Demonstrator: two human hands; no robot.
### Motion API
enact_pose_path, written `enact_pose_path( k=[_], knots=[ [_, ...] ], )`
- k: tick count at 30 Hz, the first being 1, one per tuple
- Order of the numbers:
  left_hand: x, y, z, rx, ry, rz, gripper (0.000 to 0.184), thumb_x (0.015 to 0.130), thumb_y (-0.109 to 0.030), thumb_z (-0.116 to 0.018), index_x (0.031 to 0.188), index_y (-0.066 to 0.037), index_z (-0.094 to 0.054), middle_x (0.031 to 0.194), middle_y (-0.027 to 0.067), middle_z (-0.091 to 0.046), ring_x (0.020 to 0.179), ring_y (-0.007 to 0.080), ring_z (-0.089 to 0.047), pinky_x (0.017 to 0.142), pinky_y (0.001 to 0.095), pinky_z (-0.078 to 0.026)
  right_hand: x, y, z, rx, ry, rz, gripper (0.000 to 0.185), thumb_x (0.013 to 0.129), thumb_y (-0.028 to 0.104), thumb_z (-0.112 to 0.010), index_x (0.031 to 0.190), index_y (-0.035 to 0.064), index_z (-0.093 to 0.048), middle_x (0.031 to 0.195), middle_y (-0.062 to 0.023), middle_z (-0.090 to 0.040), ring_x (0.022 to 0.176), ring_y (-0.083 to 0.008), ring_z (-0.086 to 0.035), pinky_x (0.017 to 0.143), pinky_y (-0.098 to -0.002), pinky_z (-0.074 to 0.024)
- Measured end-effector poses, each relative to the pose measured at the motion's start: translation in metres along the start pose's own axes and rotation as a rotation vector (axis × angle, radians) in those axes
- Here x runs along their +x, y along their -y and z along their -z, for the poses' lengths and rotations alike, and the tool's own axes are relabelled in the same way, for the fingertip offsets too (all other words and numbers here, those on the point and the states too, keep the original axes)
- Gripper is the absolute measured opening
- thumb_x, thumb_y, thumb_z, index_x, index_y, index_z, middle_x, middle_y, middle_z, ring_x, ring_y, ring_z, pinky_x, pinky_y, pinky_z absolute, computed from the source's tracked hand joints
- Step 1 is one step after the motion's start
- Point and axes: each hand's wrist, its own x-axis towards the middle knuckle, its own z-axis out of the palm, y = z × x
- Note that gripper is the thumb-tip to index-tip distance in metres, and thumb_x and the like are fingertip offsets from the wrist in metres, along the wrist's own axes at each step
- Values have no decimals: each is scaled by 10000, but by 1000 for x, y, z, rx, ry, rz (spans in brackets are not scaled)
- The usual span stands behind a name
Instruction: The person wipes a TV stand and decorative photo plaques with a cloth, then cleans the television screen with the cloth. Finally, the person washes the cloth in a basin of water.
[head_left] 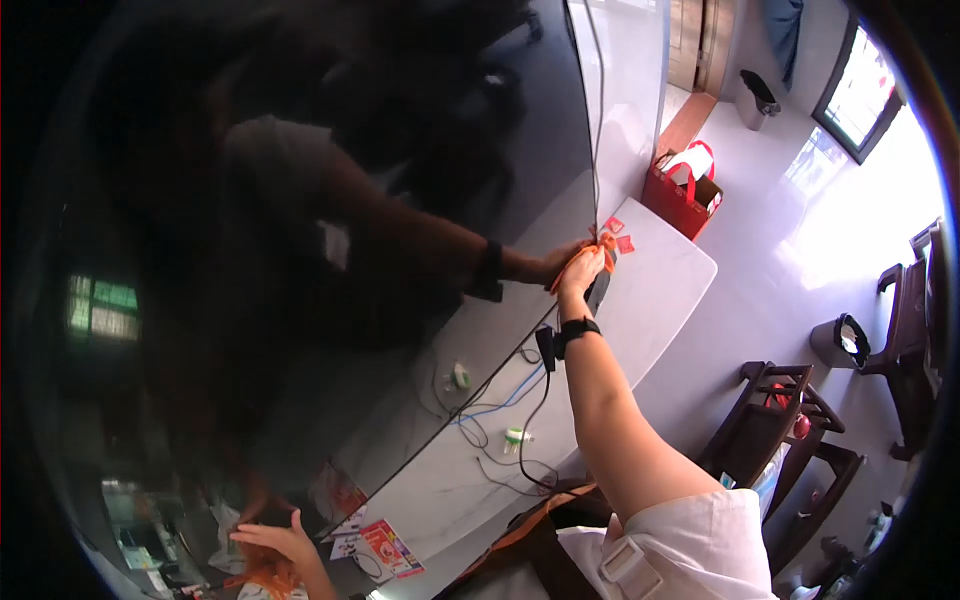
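A large glossy black screen (400,120), which looks like a television, fills the left of the view and mirrors my arm. My right hand (580,270) is at the screen's edge, its fingers closed around an orange cloth (607,248). A black band with a small black box (546,347) is on that wrist. At the lower left, my left hand (280,545) is near the screen with its fingers stretched out and thumb raised. Orange material (272,578) shows just below this hand; I cannot tell whether the hand touches it.
Beside the screen runs a white marble-look cabinet top (660,275) with cables, a green-and-white plug-in bottle (515,437), red packets (625,243) and printed leaflets (385,548). Beyond stand a red bag (682,200), dark wooden furniture (765,415) and two bins (840,342).
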Motion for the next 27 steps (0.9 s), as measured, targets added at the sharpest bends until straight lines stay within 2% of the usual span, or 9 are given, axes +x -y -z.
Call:
enact_pose_path(
  k=[2, 3, 11, 12, 14, 16, 18, 24, 27],
  knots=[
    [4, -3, 4, -3, 10, 19, 1321, 614, -693, -635, 1454, 95, 12, 1498, 356, 80, 1410, 484, -1, 1157, 495, -96, -15, -12, -2, -54, 16, -326, 466, 945, 210, -338, 1318, -52, -436, 1339, -226, -464, 1267, -351, -418, 1068, -406, -329],
    [4, -6, 7, -26, 27, 22, 1322, 613, -640, -687, 1450, 99, 20, 1493, 360, 94, 1406, 492, 17, 1158, 501, -89, -38, -16, -7, 283, -183, -32, 446, 947, 213, -341, 1272, -61, -477, 1268, -220, -528, 1194, -349, -486, 1013, -407, -380],
    [2, 0, 3, -58, 27, -4, 1295, 662, -690, -623, 1447, 102, 36, 1475, 377, 135, 1393, 514, 55, 1145, 541, -87, -365, 13, 72, -174, 492, -739, 636, 1004, 389, -257, 1480, -16, -140, 1559, -201, -91, 1443, -334, -78, 1173, -393, -74],
    [2, -1, 4, -51, 27, -3, 1295, 662, -690, -623, 1447, 102, 36, 1475, 377, 135, 1393, 514, 55, 1145, 541, -87, -408, 17, 76, -283, 409, -620, 554, 992, 340, -228, 1462, 48, -257, 1485, -217, -289, 1335, -361, -331, 1105, -429, -259],
    [4, -5, 7, -30, 34, 8, 1286, 671, -712, -593, 1447, 104, 27, 1475, 380, 125, 1393, 513, 56, 1143, 545, -90, -455, 34, 78, -86, 455, -899, 617, 986, 400, -265, 1488, 50, -184, 1522, -178, -236, 1396, -318, -250, 1133, -400, -206],
    [3, -6, 8, -88, 38, 27, 1261, 691, -700, -590, 1453, 92, 27, 1478, 372, 142, 1392, 511, 74, 1142, 547, -73, -489, 3, 62, 103, 123, -1584, 377, 951, 355, -332, 1173, 122, -528, 1029, -109, -621, 976, -273, -601, 813, -426, -493],
    [5, -9, 11, -168, 62, 70, 1247, 699, -665, -620, 1463, 66, 41, 1480, 356, 171, 1393, 501, 101, 1143, 546, -54, -434, 24, 73, 514, 552, -1810, 361, 940, 387, -347, 1036, 119, -569, 1000, -87, -629, 898, -263, -613, 754, -452, -504],
    [5, -9, 16, -172, 118, 140, 1251, 671, -368, -813, 1471, 39, 58, 1479, 353, 182, 1399, 492, 107, 1149, 534, -53, -199, 133, 53, 236, 55, -1320, 285, 931, 431, -469, 966, 166, -570, 694, -33, -530, 521, -212, -442, 518, -382, -420],
    [6, -11, 15, -191, 108, 128, 1261, 653, -328, -830, 1471, 36, 57, 1479, 354, 179, 1400, 490, 104, 1151, 534, -54, -108, 149, 9, 402, -31, -38, 355, 873, 141, -477, 1196, 33, -581, 1004, -118, -553, 843, -215, -540, 743, -365, -445]
  ],
)
